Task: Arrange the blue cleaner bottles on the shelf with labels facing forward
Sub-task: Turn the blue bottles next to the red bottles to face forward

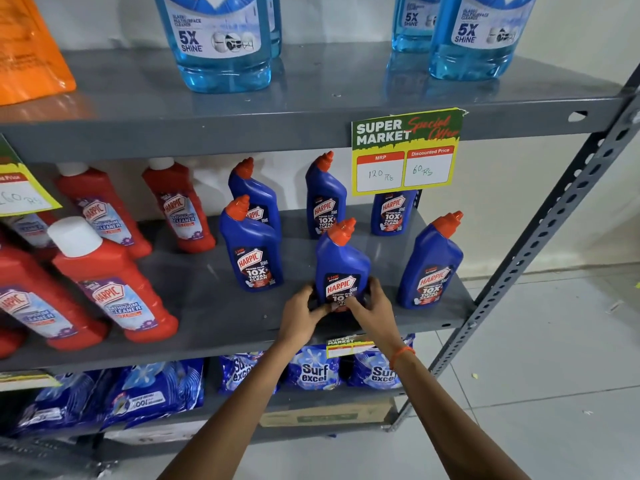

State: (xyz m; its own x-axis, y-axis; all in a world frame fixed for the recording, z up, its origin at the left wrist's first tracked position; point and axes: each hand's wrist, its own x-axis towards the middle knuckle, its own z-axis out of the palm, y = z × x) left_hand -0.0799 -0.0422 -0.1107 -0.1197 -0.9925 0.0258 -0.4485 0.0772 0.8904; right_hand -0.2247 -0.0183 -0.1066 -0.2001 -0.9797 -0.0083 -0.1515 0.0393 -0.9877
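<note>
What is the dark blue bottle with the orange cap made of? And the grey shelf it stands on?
The dark blue bottle with the orange cap looks like glossy moulded plastic: it shines softly and has smooth curves. The grey shelf seems painted metal, judging by its thin flat board, dull sheen and punched upright beside it.

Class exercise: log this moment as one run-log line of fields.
step: facing label forward | left hand: gripping blue bottle base | right hand: gripping same base | bottle: upright on middle shelf, label facing front
</note>
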